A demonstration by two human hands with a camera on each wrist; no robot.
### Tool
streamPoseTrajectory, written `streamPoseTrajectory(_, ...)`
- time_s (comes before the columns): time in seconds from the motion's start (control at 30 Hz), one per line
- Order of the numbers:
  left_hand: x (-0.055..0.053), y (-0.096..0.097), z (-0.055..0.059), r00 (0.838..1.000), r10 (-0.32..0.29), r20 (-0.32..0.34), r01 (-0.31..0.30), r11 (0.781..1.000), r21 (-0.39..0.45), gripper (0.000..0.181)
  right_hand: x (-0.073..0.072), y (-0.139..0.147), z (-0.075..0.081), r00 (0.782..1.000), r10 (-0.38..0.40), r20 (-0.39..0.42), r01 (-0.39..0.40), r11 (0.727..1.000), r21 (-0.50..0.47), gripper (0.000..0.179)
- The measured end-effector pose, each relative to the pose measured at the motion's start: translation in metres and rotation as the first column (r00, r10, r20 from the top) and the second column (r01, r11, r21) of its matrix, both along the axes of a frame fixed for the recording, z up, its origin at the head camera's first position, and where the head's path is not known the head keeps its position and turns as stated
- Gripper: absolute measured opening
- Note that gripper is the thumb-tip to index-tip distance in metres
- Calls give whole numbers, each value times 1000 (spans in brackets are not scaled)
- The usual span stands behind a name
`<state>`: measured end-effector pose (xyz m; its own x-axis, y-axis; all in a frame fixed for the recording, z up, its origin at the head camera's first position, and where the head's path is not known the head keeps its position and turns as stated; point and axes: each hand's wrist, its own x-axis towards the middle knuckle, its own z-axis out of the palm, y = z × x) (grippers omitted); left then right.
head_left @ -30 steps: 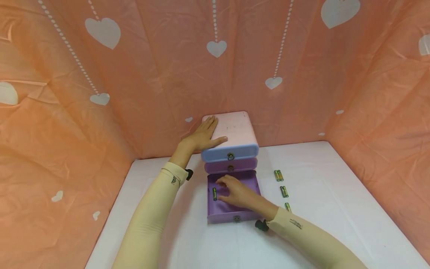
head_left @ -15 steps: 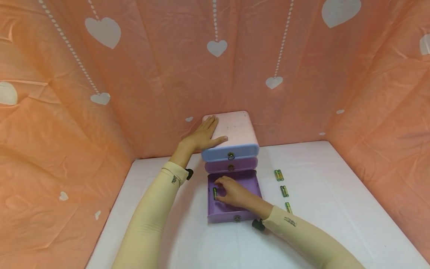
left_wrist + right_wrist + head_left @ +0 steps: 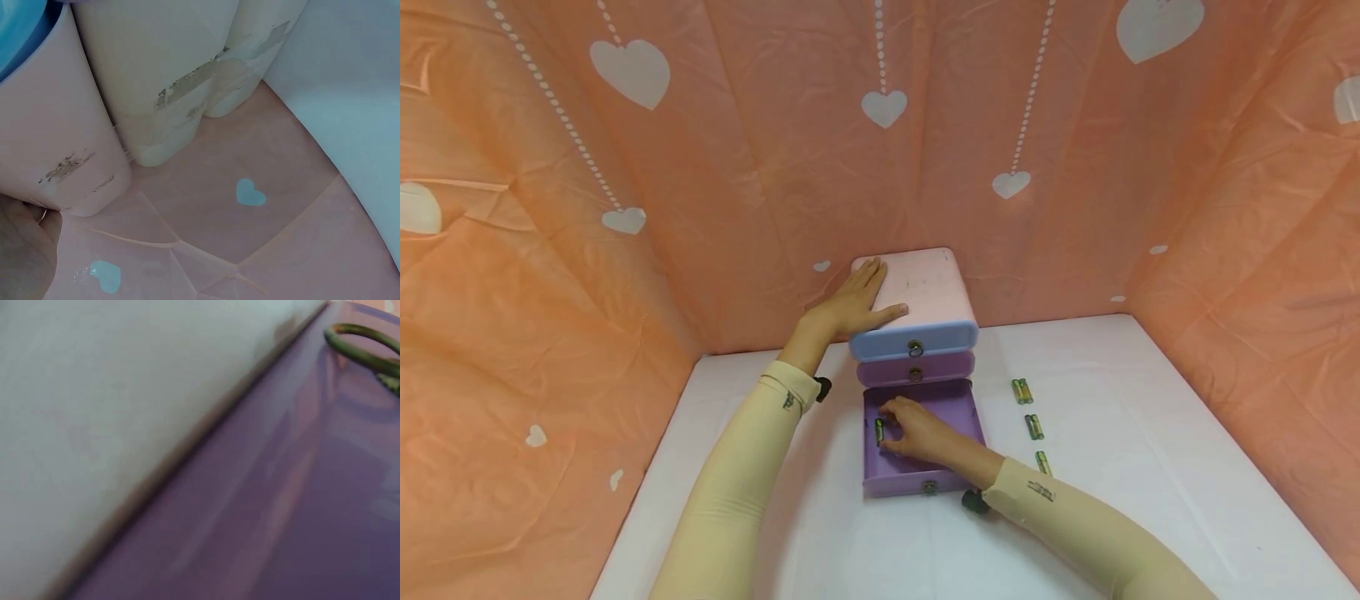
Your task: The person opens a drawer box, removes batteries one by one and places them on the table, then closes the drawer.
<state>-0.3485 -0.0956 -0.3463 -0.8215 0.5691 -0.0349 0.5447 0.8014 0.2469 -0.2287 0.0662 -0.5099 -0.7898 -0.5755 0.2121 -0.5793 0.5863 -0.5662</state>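
Note:
My left hand [image 3: 850, 307] rests with spread fingers on the pale pink top of a small drawer cabinet [image 3: 925, 287]. The cabinet's lowest purple drawer [image 3: 895, 485] is pulled out. Inside it, near the left wall, lies a slim green battery [image 3: 879, 432]. My right hand [image 3: 921, 431] reaches into this drawer, its curled fingers and thumb at the two ends of the battery. The right wrist view catches the purple drawer front [image 3: 281, 487] and its ring pull [image 3: 362, 350], but not the fingers. Part of my left hand [image 3: 25, 250] shows beside the cabinet in the left wrist view.
Several more green batteries lie on the white table right of the drawer: a far pair [image 3: 1022, 392], a middle pair [image 3: 1034, 427] and a near one [image 3: 1042, 463], partly hidden by my right sleeve. An orange heart-print cloth [image 3: 775, 167] stands close behind the cabinet.
My right hand has shifted slightly left, bringing its thumb and fingers in to the battery. The left hand, the drawer and the batteries on the table keep their places.

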Motion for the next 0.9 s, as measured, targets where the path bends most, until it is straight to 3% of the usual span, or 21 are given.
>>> streamPoseTrajectory(0.9,-1,0,-1,1000,3,7,-3,1000,19,105,0,-6,0,999,-30,17,29,997,77,50)
